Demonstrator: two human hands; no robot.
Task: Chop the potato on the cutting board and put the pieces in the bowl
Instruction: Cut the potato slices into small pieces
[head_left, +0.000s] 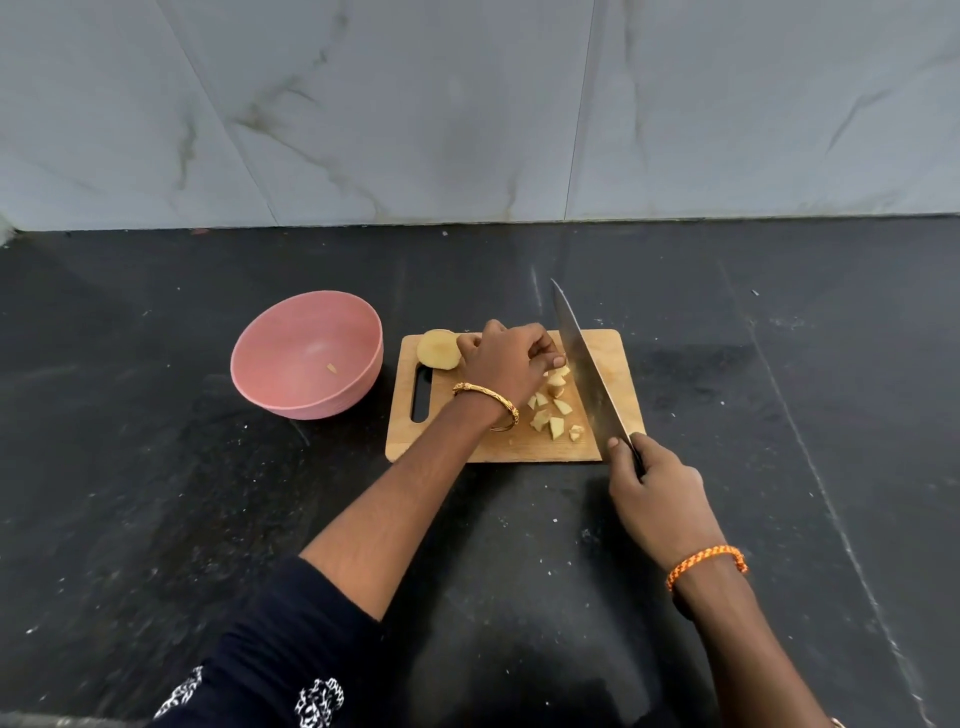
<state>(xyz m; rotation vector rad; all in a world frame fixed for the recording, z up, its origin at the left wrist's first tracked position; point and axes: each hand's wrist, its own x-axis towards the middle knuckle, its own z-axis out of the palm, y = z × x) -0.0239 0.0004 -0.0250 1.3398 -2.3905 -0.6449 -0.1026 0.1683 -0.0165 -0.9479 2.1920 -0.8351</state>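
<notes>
A wooden cutting board (613, 364) lies on the dark counter. A potato half (439, 349) rests cut face up at its far left corner. Several small potato pieces (553, 410) lie in the board's middle. My left hand (506, 364) curls over the pieces, its fingertips pinching potato beside the blade. My right hand (652, 493) grips the handle of a large knife (584, 364), whose blade stands edge down on the board just right of the pieces. A pink bowl (291, 400) sits left of the board with one small potato bit inside.
The black stone counter (156, 519) stretches all around the board. A grey marble wall (467, 104) rises behind it. The board's handle slot (422, 395) faces the bowl.
</notes>
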